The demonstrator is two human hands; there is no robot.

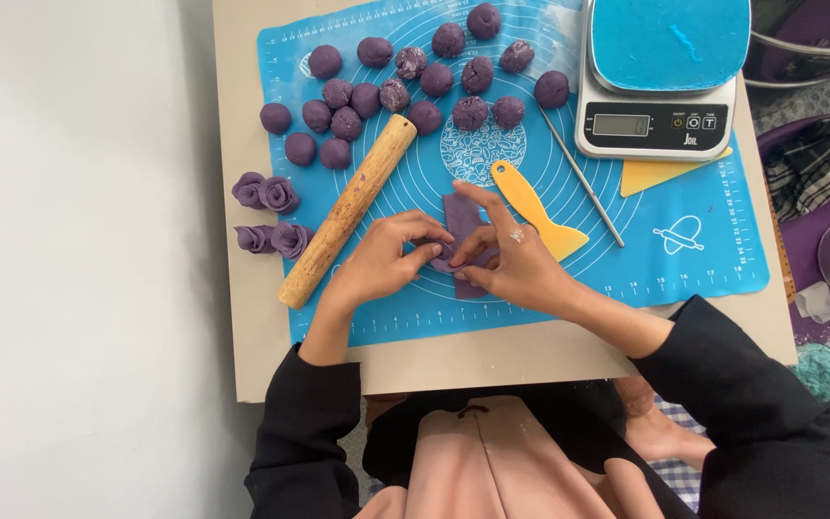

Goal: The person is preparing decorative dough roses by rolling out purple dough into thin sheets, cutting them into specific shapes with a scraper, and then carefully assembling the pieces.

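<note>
Nearest the person, both hands meet low on the blue silicone mat (703,259), over a flattened strip of purple dough (460,216). The left hand (386,255) is curled, fingertips pinched on the strip's near end from the 9 o'clock side. The right hand (516,259) is half closed on the same end from 3 o'clock, its index finger stretched up along the strip toward 12 o'clock. The dough being rolled sits directly between the fingertips, touching both hands; the rest of the strip lies flat on the mat just beyond them.

The thin strip looks soft, so too hard a pinch could tear it, and uneven pressure from the two hands might make the roll come out lopsided or stick to the mat.

At 10 o'clock of the left hand lies a wooden rolling pin (348,210), close enough to be nudged by the wrist. A yellow scraper (535,209) lies at 1 o'clock of the right hand. Four finished dough roses (271,216) sit at 9 o'clock, off the mat on the tabletop (242,115). Farther off, dough balls (425,77) cluster at 12 o'clock, with a kitchen scale (660,86) at 2 o'clock.
</note>
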